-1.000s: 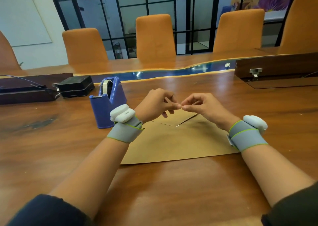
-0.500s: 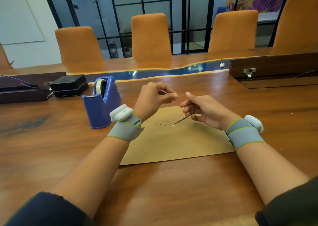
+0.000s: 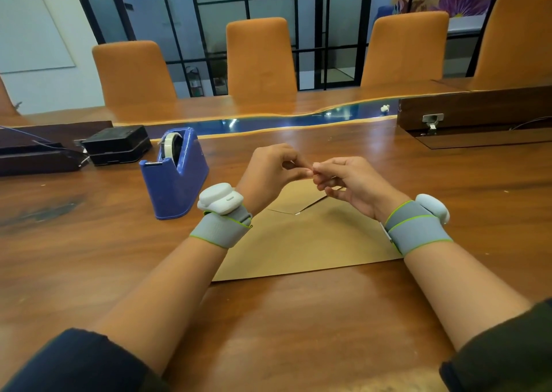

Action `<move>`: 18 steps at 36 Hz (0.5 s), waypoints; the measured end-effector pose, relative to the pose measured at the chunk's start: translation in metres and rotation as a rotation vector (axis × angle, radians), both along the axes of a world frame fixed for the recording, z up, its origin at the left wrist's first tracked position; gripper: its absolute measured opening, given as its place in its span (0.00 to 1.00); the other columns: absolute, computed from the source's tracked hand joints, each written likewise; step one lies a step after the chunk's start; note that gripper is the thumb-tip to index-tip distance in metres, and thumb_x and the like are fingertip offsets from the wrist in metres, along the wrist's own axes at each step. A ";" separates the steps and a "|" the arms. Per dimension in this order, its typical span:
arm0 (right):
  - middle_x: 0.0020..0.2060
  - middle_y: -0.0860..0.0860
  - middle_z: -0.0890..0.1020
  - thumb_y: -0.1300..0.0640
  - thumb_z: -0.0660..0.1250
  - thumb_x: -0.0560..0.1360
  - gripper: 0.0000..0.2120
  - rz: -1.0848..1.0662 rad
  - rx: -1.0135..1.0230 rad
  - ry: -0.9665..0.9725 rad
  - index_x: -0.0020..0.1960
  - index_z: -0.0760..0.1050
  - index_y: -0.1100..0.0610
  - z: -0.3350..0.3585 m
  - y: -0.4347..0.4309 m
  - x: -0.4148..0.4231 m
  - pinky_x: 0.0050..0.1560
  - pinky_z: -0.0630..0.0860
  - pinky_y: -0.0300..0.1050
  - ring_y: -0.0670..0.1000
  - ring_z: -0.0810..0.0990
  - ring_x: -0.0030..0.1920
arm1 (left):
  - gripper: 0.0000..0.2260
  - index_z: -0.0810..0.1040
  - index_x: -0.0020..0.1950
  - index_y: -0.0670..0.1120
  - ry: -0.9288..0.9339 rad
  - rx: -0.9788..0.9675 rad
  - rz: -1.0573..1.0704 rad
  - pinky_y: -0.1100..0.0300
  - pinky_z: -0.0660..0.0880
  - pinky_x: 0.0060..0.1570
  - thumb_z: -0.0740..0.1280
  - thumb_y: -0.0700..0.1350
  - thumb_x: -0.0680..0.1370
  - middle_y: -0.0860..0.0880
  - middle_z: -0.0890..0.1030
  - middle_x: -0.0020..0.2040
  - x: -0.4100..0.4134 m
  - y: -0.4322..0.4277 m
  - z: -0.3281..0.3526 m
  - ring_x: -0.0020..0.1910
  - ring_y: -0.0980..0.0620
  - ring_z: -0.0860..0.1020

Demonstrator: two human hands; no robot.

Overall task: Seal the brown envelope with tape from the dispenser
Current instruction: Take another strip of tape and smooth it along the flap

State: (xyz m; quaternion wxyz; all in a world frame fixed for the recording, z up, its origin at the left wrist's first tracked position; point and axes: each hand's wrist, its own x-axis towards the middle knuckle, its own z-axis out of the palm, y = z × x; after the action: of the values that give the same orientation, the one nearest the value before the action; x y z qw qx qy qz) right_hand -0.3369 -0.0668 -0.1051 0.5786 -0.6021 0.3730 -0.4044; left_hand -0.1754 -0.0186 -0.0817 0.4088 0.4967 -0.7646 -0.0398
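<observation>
The brown envelope (image 3: 298, 242) lies flat on the wooden table, its pointed flap folded down towards me and slightly lifted at the tip. Both my hands hover above its far edge. My left hand (image 3: 268, 173) and my right hand (image 3: 352, 182) meet at the fingertips, pinching a small clear strip of tape (image 3: 312, 171) that is barely visible between them. The blue tape dispenser (image 3: 173, 179) with its roll stands to the left of the envelope, close to my left wrist, untouched.
A black box (image 3: 116, 145) and a dark wooden panel (image 3: 35, 158) sit at the far left. A raised dark wooden panel (image 3: 478, 113) stands at the back right. Orange chairs (image 3: 260, 57) line the far side. A small white object (image 3: 385, 108) lies on the blue strip.
Half a second ago my hands were slightly apart with a thin strip sticking out of the left fingers. Now the fingertips of both hands are pinched together again above the envelope.
</observation>
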 end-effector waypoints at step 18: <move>0.37 0.53 0.84 0.54 0.70 0.71 0.08 -0.314 -0.268 0.422 0.35 0.80 0.56 -0.019 -0.022 -0.018 0.39 0.68 0.40 0.45 0.73 0.35 | 0.15 0.72 0.67 0.48 -0.385 0.299 0.028 0.61 0.66 0.59 0.57 0.45 0.81 0.48 0.78 0.64 -0.005 -0.008 -0.043 0.63 0.48 0.73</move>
State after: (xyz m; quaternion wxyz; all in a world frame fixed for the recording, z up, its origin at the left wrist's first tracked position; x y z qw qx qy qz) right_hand -0.3551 -0.0889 -0.1237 0.3339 -0.6789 0.5170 -0.4005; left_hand -0.1808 -0.0266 -0.1244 0.1779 0.5606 -0.8071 -0.0515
